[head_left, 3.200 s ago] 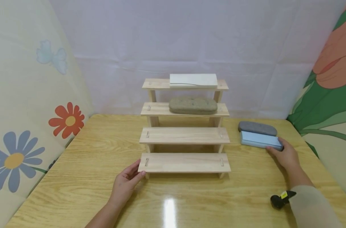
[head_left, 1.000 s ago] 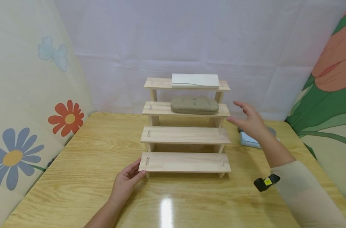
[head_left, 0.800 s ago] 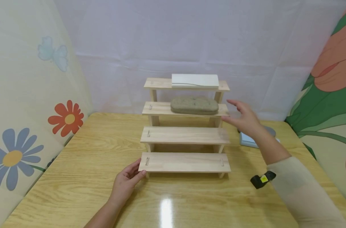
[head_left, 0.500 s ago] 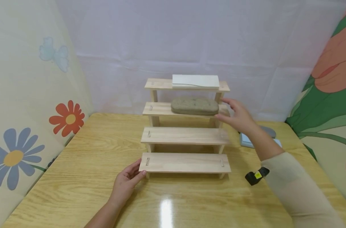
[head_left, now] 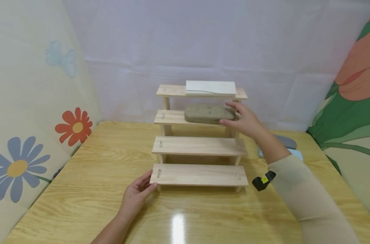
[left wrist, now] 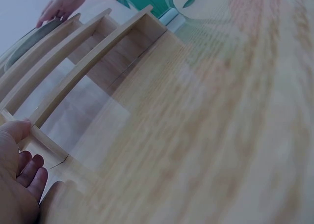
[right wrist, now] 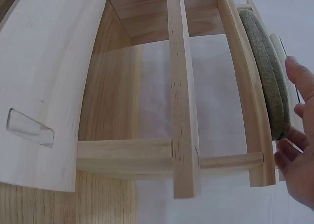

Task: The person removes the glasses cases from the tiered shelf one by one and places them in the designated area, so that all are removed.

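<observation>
Stepped wooden rack [head_left: 200, 145] comes first by size, its four tiers rising in front of me. On its second tier from the top, toward the right end, lies an olive case [head_left: 203, 114]; a white case [head_left: 210, 87] sits on the tier above. Off to the right, a grey case [head_left: 286, 141] lies just behind a light blue case [head_left: 296, 154], both partly hidden from me. The right hand [head_left: 244, 118] is spread around the olive case's right end, thumb in front, fingers behind; whether they press on it I can't tell. The left hand [head_left: 136, 196] grips the bottom tier's left end between thumb and bent fingers. Smallest is a black device [head_left: 262, 181] with a yellow patch, beside the beige cuff [head_left: 278, 162].
</observation>
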Motion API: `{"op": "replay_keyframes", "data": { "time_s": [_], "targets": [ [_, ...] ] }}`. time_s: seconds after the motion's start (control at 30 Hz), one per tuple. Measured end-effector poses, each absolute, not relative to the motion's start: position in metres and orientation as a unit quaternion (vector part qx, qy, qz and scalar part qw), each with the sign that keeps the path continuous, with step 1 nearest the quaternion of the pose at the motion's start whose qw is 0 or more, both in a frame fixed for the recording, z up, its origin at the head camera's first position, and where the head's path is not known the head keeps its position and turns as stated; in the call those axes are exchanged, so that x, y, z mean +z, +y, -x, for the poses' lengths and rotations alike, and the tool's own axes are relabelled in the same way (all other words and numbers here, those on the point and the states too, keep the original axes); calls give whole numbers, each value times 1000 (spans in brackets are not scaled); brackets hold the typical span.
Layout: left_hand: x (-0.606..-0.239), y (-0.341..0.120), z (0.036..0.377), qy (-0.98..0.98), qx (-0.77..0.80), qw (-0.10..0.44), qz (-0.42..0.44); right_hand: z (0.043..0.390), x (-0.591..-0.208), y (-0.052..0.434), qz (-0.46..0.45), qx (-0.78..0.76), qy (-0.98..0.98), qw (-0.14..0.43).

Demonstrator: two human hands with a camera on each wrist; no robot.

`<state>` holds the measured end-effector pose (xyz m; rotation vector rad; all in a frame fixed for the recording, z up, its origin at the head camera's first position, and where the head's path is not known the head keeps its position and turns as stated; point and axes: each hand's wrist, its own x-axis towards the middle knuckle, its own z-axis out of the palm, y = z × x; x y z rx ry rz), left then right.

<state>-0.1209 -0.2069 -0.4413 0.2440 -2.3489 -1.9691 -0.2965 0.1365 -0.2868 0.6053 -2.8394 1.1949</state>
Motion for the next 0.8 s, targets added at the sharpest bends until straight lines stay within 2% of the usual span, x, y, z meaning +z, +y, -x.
{"op": "replay_keyframes", "data": {
  "time_s": [0.8],
  "targets": [
    [-440, -206, 120, -755, -651, 32, -76, 311, -286, 110, -195, 358, -913, -15]
  ]
}}
